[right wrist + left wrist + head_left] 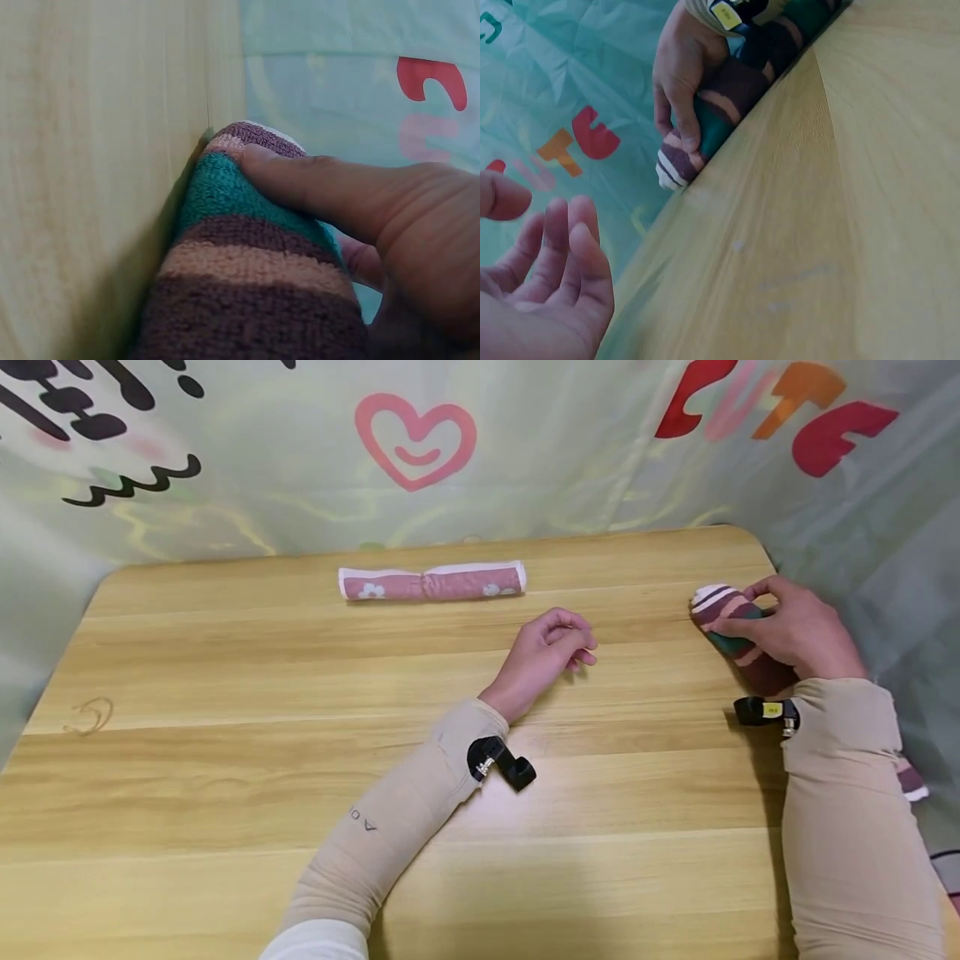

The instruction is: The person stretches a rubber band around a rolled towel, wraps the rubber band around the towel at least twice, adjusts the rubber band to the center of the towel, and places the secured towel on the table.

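A rolled towel (761, 675) with plum, green, peach and white stripes lies along the right edge of the table. Its terry pile shows close up in the right wrist view, where the roll (251, 259) runs away from the camera. My right hand (806, 631) grips the far end, thumb on the side facing the table, fingers on the opposite side. The near part is hidden under my right forearm, with a striped end showing beyond the sleeve. My left hand (542, 656) hovers near the middle of the table, fingers loosely bent, holding nothing.
A pink flowered roll (468, 583) with white edging lies near the back of the wooden table (225, 793). Behind and to the right hangs a pale green printed curtain (540, 452). A faint brown curved mark (93, 717) shows on the left of the tabletop.
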Available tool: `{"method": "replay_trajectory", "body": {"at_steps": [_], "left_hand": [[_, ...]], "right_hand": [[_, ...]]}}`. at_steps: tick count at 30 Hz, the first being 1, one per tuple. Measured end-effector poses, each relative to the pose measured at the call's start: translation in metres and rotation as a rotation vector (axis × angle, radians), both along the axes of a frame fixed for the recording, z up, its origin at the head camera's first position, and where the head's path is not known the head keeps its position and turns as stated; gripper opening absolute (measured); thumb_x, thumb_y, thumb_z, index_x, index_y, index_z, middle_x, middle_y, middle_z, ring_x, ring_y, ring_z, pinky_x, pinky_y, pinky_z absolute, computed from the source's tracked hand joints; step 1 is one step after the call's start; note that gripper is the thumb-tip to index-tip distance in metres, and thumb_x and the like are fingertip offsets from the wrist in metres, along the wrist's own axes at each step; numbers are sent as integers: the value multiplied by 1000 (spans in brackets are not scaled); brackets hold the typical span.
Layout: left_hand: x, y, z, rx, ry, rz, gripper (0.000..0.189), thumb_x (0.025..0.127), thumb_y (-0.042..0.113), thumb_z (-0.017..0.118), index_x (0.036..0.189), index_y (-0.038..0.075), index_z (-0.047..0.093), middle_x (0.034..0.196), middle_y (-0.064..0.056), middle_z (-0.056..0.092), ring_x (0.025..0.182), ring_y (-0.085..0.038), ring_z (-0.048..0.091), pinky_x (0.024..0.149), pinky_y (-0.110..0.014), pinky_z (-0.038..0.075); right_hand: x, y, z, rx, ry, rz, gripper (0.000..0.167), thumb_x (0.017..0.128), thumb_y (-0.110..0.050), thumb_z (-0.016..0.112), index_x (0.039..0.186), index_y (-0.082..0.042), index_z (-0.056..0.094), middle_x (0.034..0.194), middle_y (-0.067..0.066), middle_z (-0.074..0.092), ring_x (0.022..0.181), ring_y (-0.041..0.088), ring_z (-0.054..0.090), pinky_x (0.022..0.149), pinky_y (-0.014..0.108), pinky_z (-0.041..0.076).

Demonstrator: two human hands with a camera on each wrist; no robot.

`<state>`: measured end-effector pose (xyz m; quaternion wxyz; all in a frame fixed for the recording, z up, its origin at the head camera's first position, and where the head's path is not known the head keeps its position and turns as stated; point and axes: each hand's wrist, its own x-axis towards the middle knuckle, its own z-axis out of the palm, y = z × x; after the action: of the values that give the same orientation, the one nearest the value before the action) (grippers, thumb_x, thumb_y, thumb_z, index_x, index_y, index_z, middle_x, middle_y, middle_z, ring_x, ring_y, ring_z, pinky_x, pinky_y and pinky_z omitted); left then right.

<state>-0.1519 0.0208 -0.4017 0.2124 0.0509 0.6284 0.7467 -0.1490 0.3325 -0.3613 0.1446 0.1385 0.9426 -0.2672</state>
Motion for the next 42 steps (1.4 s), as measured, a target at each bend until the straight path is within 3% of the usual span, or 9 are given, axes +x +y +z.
{"method": "replay_trajectory", "body": {"at_steps": [4,11,16,23,26,30,33,38,42], "left_hand": [[0,-1,-3,21,7,-53,19,102,7,58,117,-4,60,104,-21,70,79,-8,69,73,-22,54],[2,-4,-7,40,25,-102,19,101,5,58,117,-4,59,101,-18,70,79,-8,69,71,-21,54],[3,-5,-7,48,22,-129,20,102,5,57,118,-6,58,101,-18,69,79,-8,69,71,-21,54],[4,-4,-8,74,3,-151,27,103,4,55,126,-10,55,111,-28,68,82,-7,72,73,-21,57],[4,-4,-8,98,-19,-152,31,103,4,55,131,-8,55,120,-31,68,91,-15,76,77,-21,60],[5,-4,-7,142,-90,-163,39,105,7,54,143,-3,51,136,-28,64,118,-33,72,84,-27,64],[5,-4,-6,167,-152,-181,48,107,12,53,153,2,43,148,-24,58,131,-38,64,88,-35,65],[5,-3,-8,172,-195,-187,59,108,13,53,162,8,30,158,-18,48,137,-34,59,86,-37,65],[4,-3,-9,177,-189,-173,60,106,10,57,161,9,33,158,-15,49,136,-35,60,87,-32,65]], "right_hand": [[-1,-1,1,3,-4,19,83,90,-64,70,137,-3,40,70,7,72,61,22,71,53,38,47],[-2,-9,-3,10,-14,36,78,91,-59,72,135,-5,38,112,33,61,63,25,71,54,41,49],[-3,-17,-3,3,-19,35,76,92,-57,71,136,-6,38,125,37,52,63,24,70,54,40,50],[-5,-37,-5,-57,18,63,71,92,-56,72,133,-7,41,125,34,56,63,25,71,56,40,52],[-5,-47,-6,-71,28,69,72,91,-58,72,135,-9,41,117,30,59,63,25,70,52,43,54],[-4,-62,-5,-101,46,82,77,89,-62,72,138,-12,40,111,25,60,64,25,70,52,43,55],[-4,-73,-4,-145,75,102,77,89,-62,72,139,-12,39,116,24,59,65,25,71,56,39,58],[-2,-89,-1,-230,107,96,75,90,-60,72,139,-14,39,122,20,58,65,24,72,58,37,62],[0,-103,-1,-297,149,96,67,90,-55,74,136,-17,42,121,15,58,66,22,72,59,35,63]]}}
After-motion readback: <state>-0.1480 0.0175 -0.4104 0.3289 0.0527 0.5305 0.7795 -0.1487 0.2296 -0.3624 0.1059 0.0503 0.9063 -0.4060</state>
